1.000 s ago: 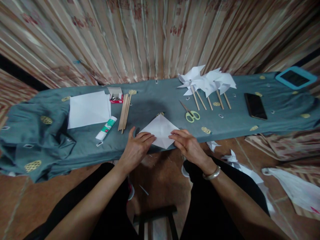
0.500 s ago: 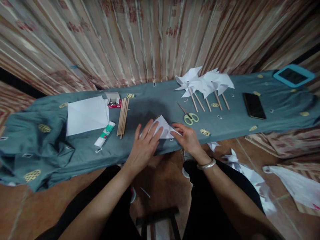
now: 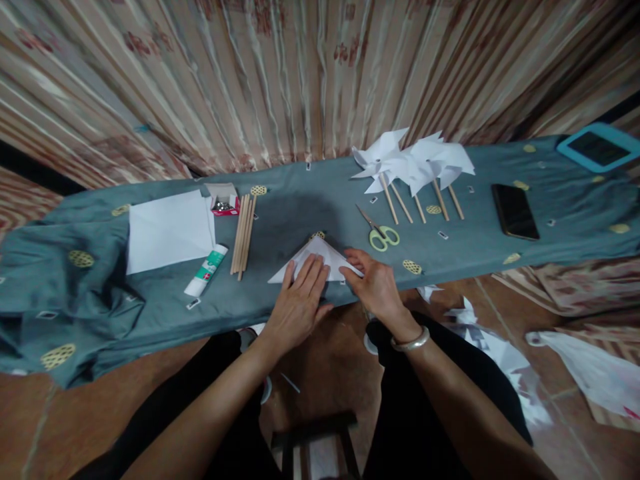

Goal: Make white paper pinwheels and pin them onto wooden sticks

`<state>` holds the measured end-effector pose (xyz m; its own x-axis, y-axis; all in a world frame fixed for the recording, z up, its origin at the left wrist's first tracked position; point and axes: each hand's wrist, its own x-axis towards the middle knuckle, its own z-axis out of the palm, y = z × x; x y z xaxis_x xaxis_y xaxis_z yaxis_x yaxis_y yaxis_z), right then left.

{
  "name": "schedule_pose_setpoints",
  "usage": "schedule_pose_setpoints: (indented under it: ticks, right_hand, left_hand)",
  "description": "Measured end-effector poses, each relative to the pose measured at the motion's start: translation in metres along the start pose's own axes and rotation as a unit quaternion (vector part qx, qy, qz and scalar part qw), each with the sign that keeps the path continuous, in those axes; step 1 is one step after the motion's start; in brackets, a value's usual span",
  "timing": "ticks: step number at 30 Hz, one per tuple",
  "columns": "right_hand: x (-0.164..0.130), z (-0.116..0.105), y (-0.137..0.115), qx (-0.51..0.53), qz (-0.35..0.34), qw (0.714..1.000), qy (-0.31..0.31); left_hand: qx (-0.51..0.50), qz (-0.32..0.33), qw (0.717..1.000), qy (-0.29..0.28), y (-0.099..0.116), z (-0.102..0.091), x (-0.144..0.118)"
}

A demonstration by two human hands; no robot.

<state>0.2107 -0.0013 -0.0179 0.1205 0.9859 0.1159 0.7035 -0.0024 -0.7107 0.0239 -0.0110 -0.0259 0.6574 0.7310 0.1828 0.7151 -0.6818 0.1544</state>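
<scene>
Where left hand presses, folded paper half hidden, right hand beside

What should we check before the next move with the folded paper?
1. White folded paper triangle lies flat on the grey-green cloth: ok.
2. Left hand presses it down: ok.
3. Right hand touches its right corner: ok.
4. Edges line up exactly: cannot tell.
5. Yellow-handled scissors lie apart from both hands: ok.
6. White glue tube capped: cannot tell.
</scene>
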Motion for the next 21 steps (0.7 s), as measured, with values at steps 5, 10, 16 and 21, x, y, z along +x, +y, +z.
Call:
schedule_pose_setpoints:
  ticks: [5,10,16,21]
  right_hand:
    - [-0.0009,0.003,-0.0001,-0.011,-0.002,1.0,0.004]
    - [0.0015,0.0058,0.0012,-0.025,-0.013,1.0,0.009]
    - [0.0033,0.008,0.0032,-0.025,-0.026,0.999,0.023]
    - [0.0042,0.0083,0.0018,-0.035,-0.013,0.999,0.012]
  left_hand:
    - [0.001,-0.007,1.0,-0.003,-0.0008,0.0023,0.0035]
    - [-0.005,-0.012,1.0,-0.001,-0.0013,0.0023,0.006]
    - [0.002,-0.016,1.0,0.001,-0.0019,0.0048,0.0065]
    - [0.016,-0.017,1.0,-0.003,-0.0018,0.0067,0.0069]
